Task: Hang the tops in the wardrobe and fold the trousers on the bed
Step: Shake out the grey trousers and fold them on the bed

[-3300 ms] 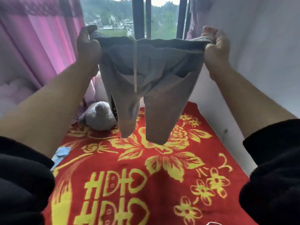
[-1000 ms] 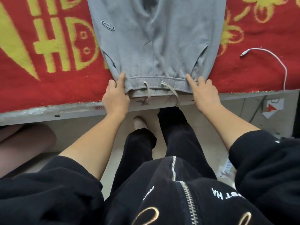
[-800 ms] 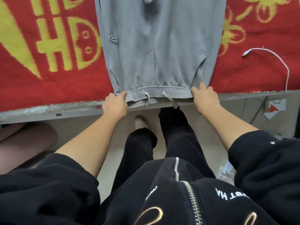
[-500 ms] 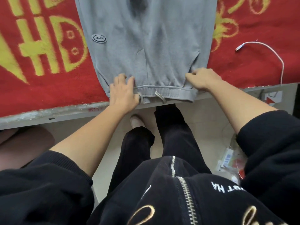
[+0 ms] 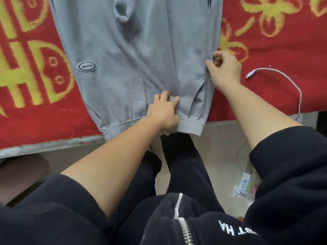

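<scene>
Grey trousers (image 5: 123, 55) lie flat on the red and yellow blanket (image 5: 35, 106) of the bed. Their waistband sits at the near bed edge and the legs run away from me. An oval logo patch shows on the left side. My left hand (image 5: 163, 112) rests on the middle of the waistband, its fingers pressing flat on the cloth. My right hand (image 5: 223, 71) is at the trousers' right side seam beside the pocket, with thumb and curled fingers pinching the edge of the fabric. No tops or wardrobe are in view.
A white USB cable (image 5: 281, 75) lies on the blanket to the right and drops over the bed edge (image 5: 53, 147). Below are my dark-trousered legs on a pale floor, with small packets (image 5: 245, 188) at the right.
After the trousers were held up and laid down, both hands left the waistband corners. My left hand slid to the waistband's middle. My right hand moved up along the right side seam.
</scene>
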Available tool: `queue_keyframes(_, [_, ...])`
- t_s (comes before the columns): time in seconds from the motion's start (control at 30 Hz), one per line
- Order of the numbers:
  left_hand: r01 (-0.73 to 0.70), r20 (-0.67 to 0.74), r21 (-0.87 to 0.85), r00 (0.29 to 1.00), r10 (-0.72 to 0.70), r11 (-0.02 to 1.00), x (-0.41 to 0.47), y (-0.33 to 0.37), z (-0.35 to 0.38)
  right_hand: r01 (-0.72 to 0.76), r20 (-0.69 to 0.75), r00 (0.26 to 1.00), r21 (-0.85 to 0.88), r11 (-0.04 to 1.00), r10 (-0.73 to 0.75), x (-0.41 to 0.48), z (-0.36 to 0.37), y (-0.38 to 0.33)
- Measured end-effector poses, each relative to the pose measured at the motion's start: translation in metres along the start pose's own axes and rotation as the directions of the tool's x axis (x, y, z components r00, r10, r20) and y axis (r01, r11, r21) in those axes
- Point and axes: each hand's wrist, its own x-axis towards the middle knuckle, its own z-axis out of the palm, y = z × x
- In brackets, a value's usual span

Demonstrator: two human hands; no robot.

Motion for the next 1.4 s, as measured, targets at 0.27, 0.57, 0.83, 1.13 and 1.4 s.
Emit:
queue_keyframes(0.27, [0.259,0.112,-0.836,0.944,-0.312,0.483,0.019,-0.018,-0.055,-0.061,0.088,0.996,0.344,0.937,0.032,-0.004,-0.010,-0.043])
queue_keyframes(0.57, [0.340,0.312,-0.940,0.843,-0.438,-0.015,-0.014,-0.097,-0.072,-0.084,0.354,0.922,0.578,0.811,-0.157,-0.030,0.030,-0.185])
queue_keyframes(0.83, [0.232,0.307,-0.949,0.823,-0.477,-0.212,-0.043,-0.193,-0.054,-0.113,0.631,0.739,0.461,0.880,-0.236,-0.072,0.129,-0.284])
queue_keyframes(1.13, [0.286,0.243,-0.957,0.892,-0.382,0.058,-0.058,-0.240,-0.044,0.006,0.327,0.944,-0.141,0.990,0.041,-0.067,0.145,-0.210])
queue_keyframes(1.4, [0.391,0.249,-0.839,0.894,-0.373,0.378,-0.073,-0.244,-0.020,0.000,0.412,0.906,-0.228,0.974,0.097,-0.100,0.140,-0.191])
